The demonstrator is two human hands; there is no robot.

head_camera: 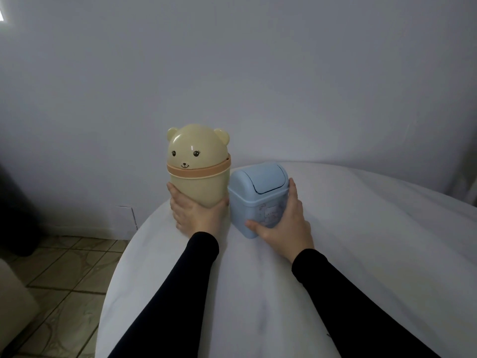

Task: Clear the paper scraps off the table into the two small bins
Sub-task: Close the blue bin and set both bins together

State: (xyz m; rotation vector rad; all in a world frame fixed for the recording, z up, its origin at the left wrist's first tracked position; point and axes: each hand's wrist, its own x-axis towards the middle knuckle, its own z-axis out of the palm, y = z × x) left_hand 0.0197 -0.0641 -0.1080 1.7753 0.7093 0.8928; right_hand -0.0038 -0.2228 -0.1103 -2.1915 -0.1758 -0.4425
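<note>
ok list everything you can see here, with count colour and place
bear bin: 1, pale yellow with an orange band, upright near the table's far left edge
blue bin: 1, light blue with a swing lid, upright just right of the bear bin
table: 1, covered in white cloth, fills the lower frame
wall: 1, pale grey, behind the table
floor: tiled, beige, lower left
paper scraps: none visible
sleeves: 2, black, reaching in from the bottom
left hand: 1, grip round the bear bin's base
right hand: 1, grip round the blue bin's near side
</note>
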